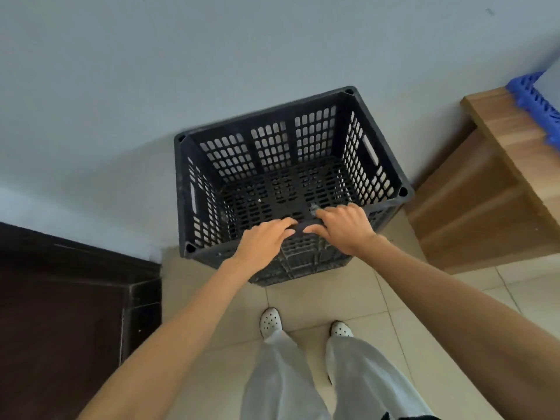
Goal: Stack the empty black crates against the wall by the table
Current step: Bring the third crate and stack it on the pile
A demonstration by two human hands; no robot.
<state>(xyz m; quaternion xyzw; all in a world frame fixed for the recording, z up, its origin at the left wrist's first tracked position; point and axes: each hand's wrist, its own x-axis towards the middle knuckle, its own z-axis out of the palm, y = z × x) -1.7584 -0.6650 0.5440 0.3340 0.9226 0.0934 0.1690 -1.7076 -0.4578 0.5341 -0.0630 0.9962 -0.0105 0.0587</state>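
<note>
Both hands sit on the near rim of the top black crate point(291, 183) in the head view: my left hand point(263, 241) lies fingers-over-rim, my right hand point(345, 227) curls around the same edge just beside it, both gripping it. That crate is empty and rests on a lower black crate point(303, 268), whose wall shows below my wrists. The stack stands on the tiled floor point(348, 301) against the grey wall point(212, 71), beside the wooden table point(500, 140), where a blue crate point(533, 98) rests on the tabletop. I judge this as the seating step: the next move calls for squaring the top crate on the one beneath, then letting go.
</note>
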